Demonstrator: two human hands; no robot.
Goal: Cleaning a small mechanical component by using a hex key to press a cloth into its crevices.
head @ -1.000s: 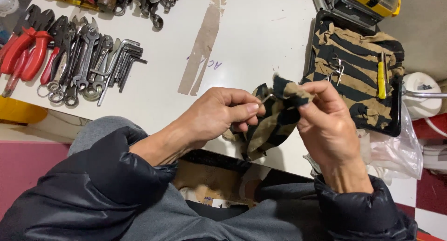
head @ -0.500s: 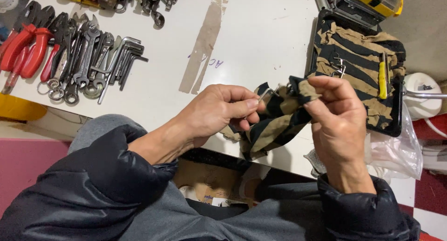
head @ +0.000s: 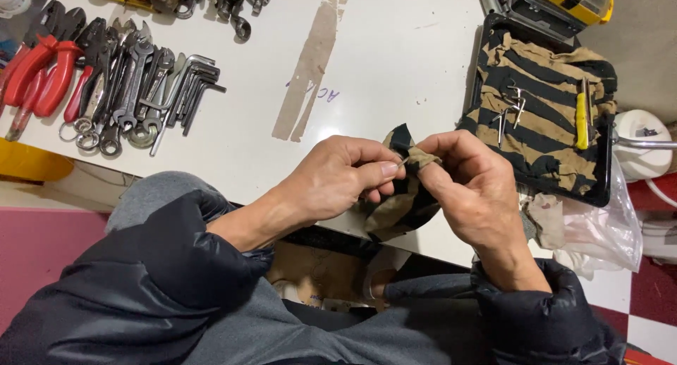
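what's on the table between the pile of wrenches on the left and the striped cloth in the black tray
In the head view, between the wrenches and the tray's striped cloth: bare white tabletop with a tan tape strip.

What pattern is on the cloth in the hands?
Tan and black stripes on the cloth, seen in the head view.

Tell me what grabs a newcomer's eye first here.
At centre, the left hand and right hand pinch a tan-and-black striped cloth rag at the white table edge. Far left lies a row of red-handled pliers and steel wrenches; at right, a black tray.
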